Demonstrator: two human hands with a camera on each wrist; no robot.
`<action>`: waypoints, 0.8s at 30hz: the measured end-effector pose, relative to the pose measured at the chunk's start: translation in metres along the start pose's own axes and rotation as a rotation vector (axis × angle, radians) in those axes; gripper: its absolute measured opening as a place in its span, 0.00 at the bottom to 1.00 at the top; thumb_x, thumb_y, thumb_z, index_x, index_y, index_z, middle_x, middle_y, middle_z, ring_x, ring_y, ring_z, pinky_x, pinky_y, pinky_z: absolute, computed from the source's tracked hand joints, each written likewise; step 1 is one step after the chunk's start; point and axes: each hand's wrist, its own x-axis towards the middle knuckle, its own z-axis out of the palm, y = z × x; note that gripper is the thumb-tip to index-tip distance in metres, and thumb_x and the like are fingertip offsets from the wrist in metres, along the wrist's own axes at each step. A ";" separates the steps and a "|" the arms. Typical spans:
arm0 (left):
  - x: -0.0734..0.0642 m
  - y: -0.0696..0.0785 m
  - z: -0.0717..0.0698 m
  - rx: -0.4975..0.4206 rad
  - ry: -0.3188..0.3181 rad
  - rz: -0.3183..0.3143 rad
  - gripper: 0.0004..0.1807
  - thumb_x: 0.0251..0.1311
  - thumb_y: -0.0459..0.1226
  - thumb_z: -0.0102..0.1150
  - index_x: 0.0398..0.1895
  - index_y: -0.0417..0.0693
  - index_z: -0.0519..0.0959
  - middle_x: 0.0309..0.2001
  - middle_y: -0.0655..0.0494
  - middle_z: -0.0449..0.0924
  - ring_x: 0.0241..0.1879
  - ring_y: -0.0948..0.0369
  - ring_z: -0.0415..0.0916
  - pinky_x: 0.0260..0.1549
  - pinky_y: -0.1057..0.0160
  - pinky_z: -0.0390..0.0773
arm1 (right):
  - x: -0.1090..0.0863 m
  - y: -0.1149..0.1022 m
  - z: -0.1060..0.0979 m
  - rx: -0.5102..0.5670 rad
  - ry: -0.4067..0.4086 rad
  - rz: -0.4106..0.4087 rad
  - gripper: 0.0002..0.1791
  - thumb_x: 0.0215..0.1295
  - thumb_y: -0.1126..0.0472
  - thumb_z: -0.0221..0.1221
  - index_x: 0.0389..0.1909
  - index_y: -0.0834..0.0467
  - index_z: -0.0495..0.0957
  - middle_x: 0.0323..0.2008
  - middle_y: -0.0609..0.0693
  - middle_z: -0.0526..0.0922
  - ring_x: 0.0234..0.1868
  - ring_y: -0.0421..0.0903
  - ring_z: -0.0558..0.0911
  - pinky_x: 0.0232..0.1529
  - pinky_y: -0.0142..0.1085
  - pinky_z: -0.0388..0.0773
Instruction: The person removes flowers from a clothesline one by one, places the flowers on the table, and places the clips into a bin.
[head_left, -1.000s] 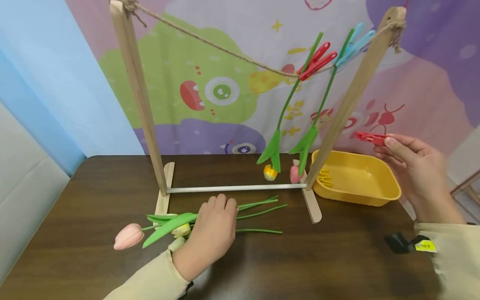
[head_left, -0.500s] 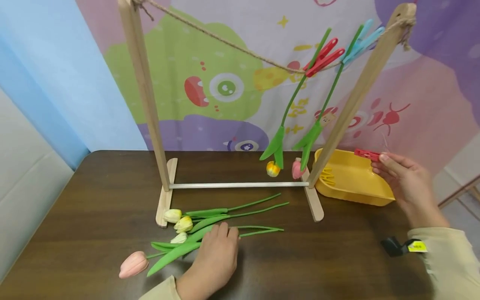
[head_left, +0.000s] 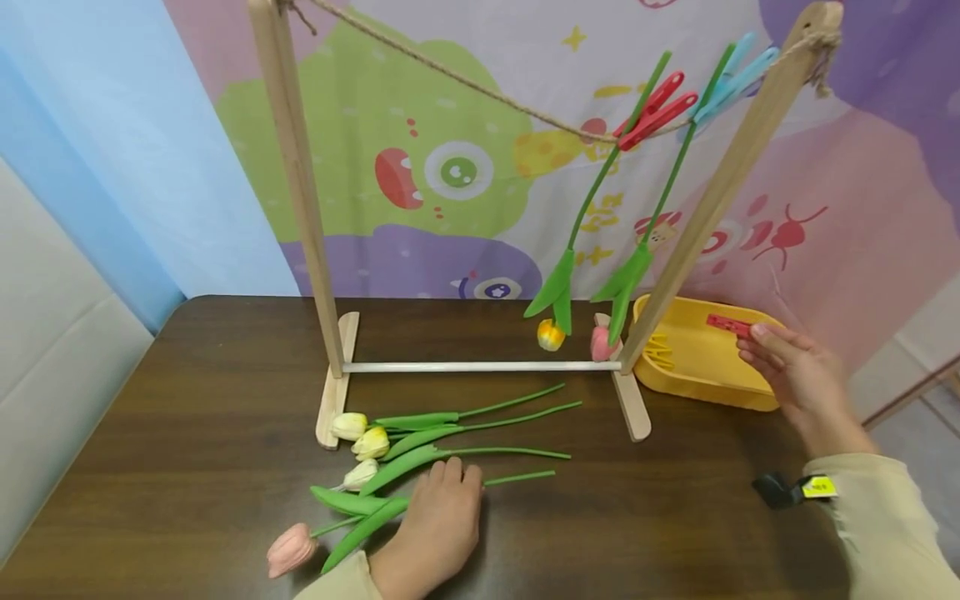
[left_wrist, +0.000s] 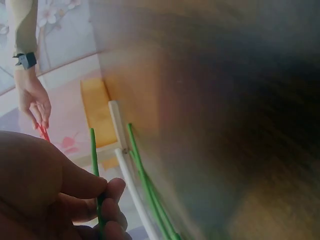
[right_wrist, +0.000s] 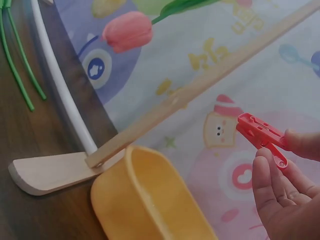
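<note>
My left hand (head_left: 442, 521) pinches the green stem (left_wrist: 94, 155) of a pale pink tulip (head_left: 292, 550), whose head points to the left. Beside it on the table lie several cream and yellow tulips (head_left: 371, 443), stems to the right. Between thumb and fingers, my right hand (head_left: 798, 375) holds a red clothespin (right_wrist: 262, 135) in front of the yellow basin. On the twine (head_left: 450, 73), a red clothespin (head_left: 657, 110) grips the stem of a yellow-orange tulip (head_left: 551, 335), and a light blue clothespin (head_left: 735, 82) that of a pink tulip (head_left: 603, 342); both hang head down.
A wooden frame with a left post (head_left: 298, 183), a right post (head_left: 731, 187) and a white crossbar (head_left: 480, 367) stands on the brown table (head_left: 600, 525). Behind its right foot sits the yellow basin (head_left: 701, 392), with yellow clothespins (head_left: 658, 352) inside. A cartoon-printed cloth (head_left: 480, 242) hangs behind.
My left hand has drawn the pale pink tulip toward the front, apart from the other tulips. My right hand has come lower and left with the red clothespin. The view has shifted slightly.
</note>
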 end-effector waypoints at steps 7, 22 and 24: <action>0.005 0.000 0.010 0.018 0.001 0.019 0.07 0.58 0.36 0.55 0.25 0.47 0.69 0.25 0.52 0.66 0.28 0.56 0.66 0.21 0.63 0.59 | 0.002 0.005 -0.005 -0.031 0.057 0.039 0.06 0.60 0.68 0.59 0.31 0.61 0.84 0.29 0.50 0.87 0.31 0.44 0.87 0.34 0.33 0.81; 0.010 -0.001 0.018 0.035 -0.084 0.022 0.06 0.49 0.31 0.58 0.31 0.46 0.72 0.29 0.51 0.69 0.32 0.54 0.68 0.25 0.59 0.66 | 0.013 0.021 -0.015 -0.031 0.049 0.066 0.06 0.60 0.71 0.57 0.31 0.61 0.83 0.28 0.51 0.87 0.30 0.45 0.87 0.33 0.34 0.81; 0.010 -0.001 0.019 0.042 -0.081 0.032 0.08 0.46 0.30 0.58 0.31 0.46 0.73 0.30 0.50 0.70 0.32 0.53 0.69 0.26 0.58 0.68 | 0.018 0.023 -0.019 -0.069 0.042 0.076 0.06 0.60 0.70 0.58 0.32 0.60 0.83 0.29 0.50 0.87 0.30 0.44 0.87 0.34 0.34 0.81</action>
